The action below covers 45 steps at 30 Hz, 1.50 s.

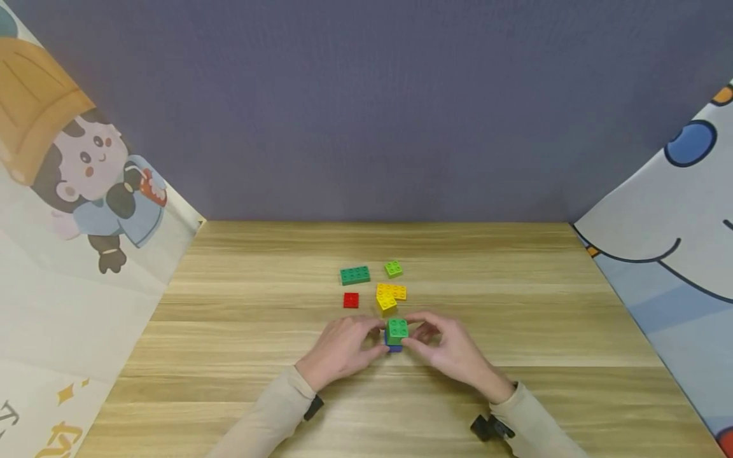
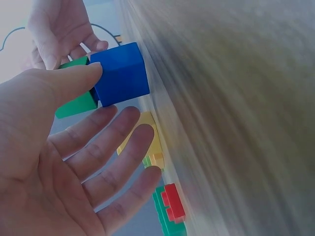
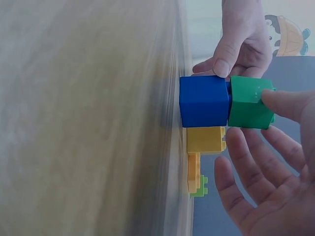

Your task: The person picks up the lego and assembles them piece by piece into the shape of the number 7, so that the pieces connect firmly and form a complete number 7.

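Note:
A blue brick (image 3: 204,102) stands on the table, pinched by my left hand (image 1: 343,348) between thumb and forefinger. Directly above it is a green brick (image 1: 397,329), gripped by the thumb and fingers of my right hand (image 1: 449,346). In the right wrist view a thin dark gap runs between the two bricks, with a bit of blue stud showing inside it. The left wrist view shows the left thumb across a side of the blue brick (image 2: 120,73), the other fingers spread. Most of the blue brick is hidden under the green one from the head camera.
Just beyond the hands are a tall yellow brick (image 1: 386,303) and a flat yellow brick (image 1: 398,292). A red brick (image 1: 351,300) lies left of them. Farther back lie a long dark green brick (image 1: 355,275) and a small lime brick (image 1: 393,269). A dark panel (image 1: 378,127) closes off the back.

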Each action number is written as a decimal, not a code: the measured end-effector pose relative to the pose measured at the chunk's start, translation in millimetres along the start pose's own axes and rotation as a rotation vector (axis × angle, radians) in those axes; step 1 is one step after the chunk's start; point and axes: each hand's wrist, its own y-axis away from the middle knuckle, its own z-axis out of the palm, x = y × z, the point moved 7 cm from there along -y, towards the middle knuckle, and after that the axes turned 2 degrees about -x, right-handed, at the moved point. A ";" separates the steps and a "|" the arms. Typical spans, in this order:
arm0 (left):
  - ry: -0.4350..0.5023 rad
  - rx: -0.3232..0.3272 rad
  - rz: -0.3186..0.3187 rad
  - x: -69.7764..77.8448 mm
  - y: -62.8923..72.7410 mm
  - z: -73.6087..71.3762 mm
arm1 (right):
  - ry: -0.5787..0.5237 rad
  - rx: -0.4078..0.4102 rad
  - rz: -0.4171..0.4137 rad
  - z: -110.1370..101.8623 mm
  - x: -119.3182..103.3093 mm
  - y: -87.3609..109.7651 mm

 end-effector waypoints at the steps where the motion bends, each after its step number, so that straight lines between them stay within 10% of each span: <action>1: -0.001 -0.001 0.000 -0.1 -0.1 0.3 | 0.005 0.001 -0.002 0.3 -0.2 0.1; 45: 0.023 -0.022 0.009 1.6 -1.9 2.1 | 0.138 -0.044 -0.123 1.0 -10.3 -6.6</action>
